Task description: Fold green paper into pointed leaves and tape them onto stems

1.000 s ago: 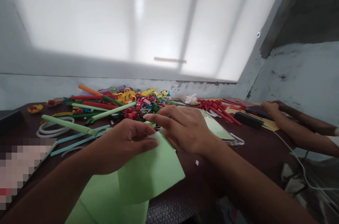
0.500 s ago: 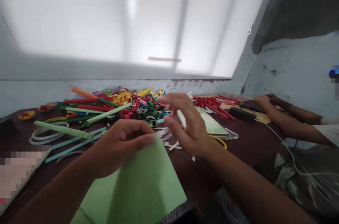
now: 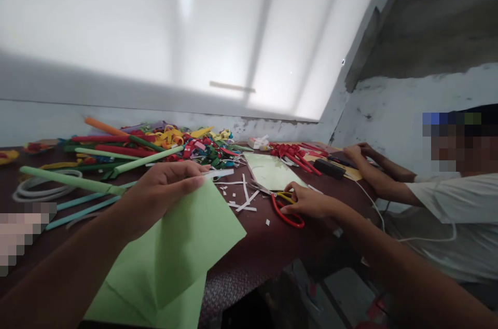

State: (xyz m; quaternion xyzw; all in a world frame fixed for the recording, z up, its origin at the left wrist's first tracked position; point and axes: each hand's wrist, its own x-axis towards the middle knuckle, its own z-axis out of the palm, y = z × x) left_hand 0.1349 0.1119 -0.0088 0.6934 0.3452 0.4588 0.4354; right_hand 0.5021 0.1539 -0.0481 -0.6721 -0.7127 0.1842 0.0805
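Note:
My left hand point(image 3: 171, 189) pinches the top corner of a folded light green paper sheet point(image 3: 198, 241), which hangs down over the table's front edge. A short white strip point(image 3: 220, 174) sticks out from the same fingertips, lying along the sheet's corner. On the table to the right, my right hand point(image 3: 309, 199) has its fingers closed on the handles of a pair of scissors point(image 3: 287, 216) with one red and one yellow loop. The blades point left, toward loose white strips point(image 3: 246, 199) and small white scraps.
A heap of coloured paper flowers and rolled tubes point(image 3: 167, 142) fills the back left. Behind the scissors lies a pale green pad point(image 3: 270, 170). A black box point(image 3: 329, 168) with a white cable sits at right, near another person's forearms point(image 3: 385, 170).
My right hand has gone from beside the green sheet down to the scissors on the right and closed on them. My left hand still holds the sheet. The view has turned rightward.

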